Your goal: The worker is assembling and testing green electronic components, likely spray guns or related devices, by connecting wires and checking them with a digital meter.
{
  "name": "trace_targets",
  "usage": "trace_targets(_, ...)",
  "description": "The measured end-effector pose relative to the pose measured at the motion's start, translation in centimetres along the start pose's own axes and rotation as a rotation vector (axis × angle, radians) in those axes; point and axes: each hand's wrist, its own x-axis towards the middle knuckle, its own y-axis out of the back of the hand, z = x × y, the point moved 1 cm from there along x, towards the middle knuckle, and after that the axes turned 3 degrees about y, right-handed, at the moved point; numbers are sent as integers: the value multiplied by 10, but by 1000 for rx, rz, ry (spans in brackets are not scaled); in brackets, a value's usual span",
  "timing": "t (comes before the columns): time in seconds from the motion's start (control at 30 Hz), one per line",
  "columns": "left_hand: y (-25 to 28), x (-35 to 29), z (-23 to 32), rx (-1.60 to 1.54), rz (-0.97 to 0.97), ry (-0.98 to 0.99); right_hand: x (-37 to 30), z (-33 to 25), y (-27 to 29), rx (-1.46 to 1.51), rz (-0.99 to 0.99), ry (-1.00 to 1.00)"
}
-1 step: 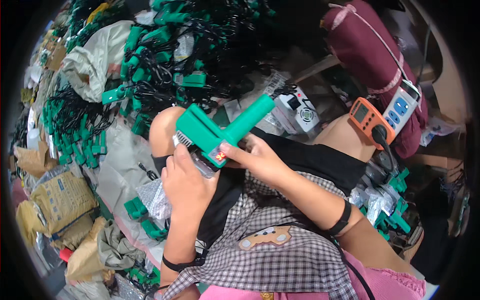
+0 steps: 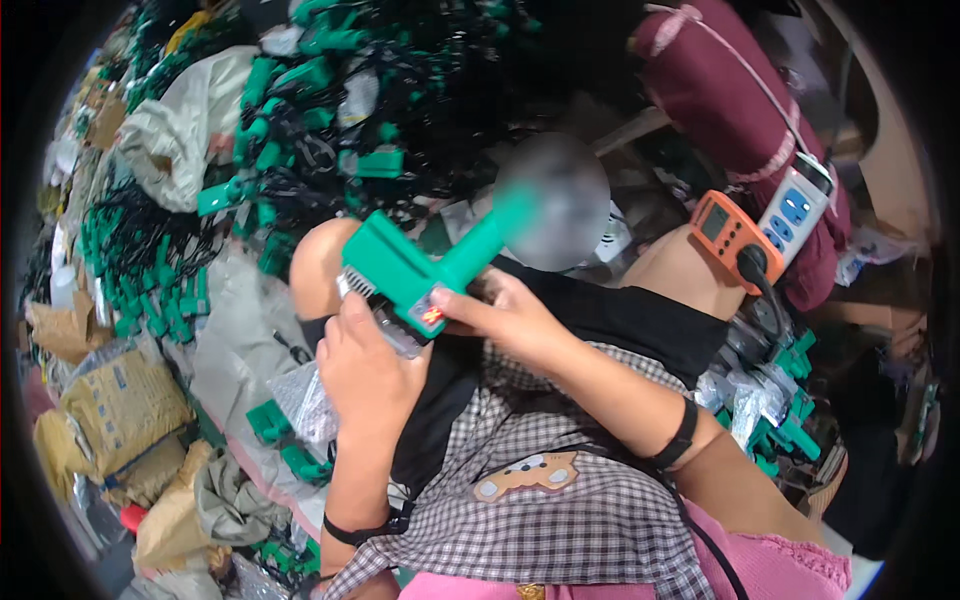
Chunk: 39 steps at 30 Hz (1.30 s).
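Note:
A green handheld electric tool (image 2: 395, 262) with a round handle, a boxy head and a small lit red display is held above my lap. My left hand (image 2: 372, 365) grips its near left side, fingers beside a row of comb-like metal teeth (image 2: 357, 282). Beneath the head, between my left fingers and thumb, is a clear or shiny part (image 2: 402, 338) that I cannot make out fully. My right hand (image 2: 510, 312) is closed round the tool where handle and head meet, its thumb against the display panel. The handle's far end is lost in a round blur.
Many green tools with black cords (image 2: 290, 130) are heaped at the far left. An orange meter (image 2: 728, 240) is plugged into a power strip (image 2: 795, 218) by my knee. A maroon roll (image 2: 725, 90) stands behind it. Paper sacks (image 2: 125, 400) lie at left, more tools (image 2: 790, 420) at right.
The whole view has shifted slightly, so the tool and both hands appear a little further left. My grip on the tool looks the same; the red display's lit pattern looks different.

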Motion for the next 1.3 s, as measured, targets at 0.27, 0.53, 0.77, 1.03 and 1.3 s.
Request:
trace_targets(0.27,-2,-5,-3,78,155,-43,21,30,1,-85,146,244)
trace_targets(0.53,-8,-4,1,29,125,-60,21,26,12,14,46,234)
trace_targets(0.77,-12,-8,-2,-6,97,29,18,18,9,18,106,214)
trace_targets(1.03,-6,-8,0,-28,46,48,17,15,7,25,109,187)
trace_targets(1.3,-2,-8,-7,13,40,45,17,9,5,-265,140,152)
